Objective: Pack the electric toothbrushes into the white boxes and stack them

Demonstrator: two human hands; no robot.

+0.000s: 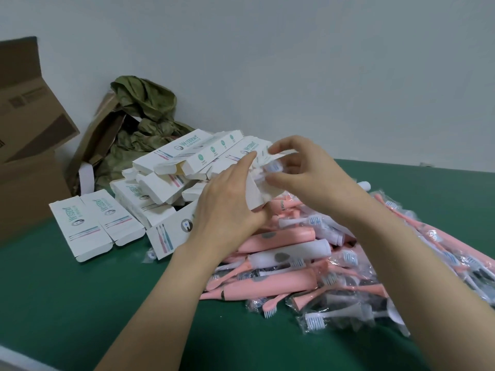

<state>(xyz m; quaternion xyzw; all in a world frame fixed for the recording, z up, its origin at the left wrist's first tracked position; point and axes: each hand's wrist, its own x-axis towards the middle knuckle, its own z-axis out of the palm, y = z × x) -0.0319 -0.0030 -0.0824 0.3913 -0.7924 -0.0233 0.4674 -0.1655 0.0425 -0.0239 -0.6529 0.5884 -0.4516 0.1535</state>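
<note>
My left hand (pixel 227 199) grips a white box (pixel 254 192) held above the table, its open end toward my right hand. My right hand (pixel 302 172) pinches the box's top flap with thumb and fingers, and a white brush head (pixel 272 167) shows at the opening. Under and right of my hands lies a heap of pink and white electric toothbrushes (pixel 289 263) in clear wrappers. A loose pile of white boxes (pixel 187 162) sits behind my left hand. Two white boxes (pixel 93 223) lie side by side at the left.
The green table (pixel 93 303) carries everything. A large brown cardboard carton (pixel 24 145) stands at the far left with its flap up. A crumpled olive bag (pixel 144 121) and torn brown cardboard lean against the grey wall behind the boxes.
</note>
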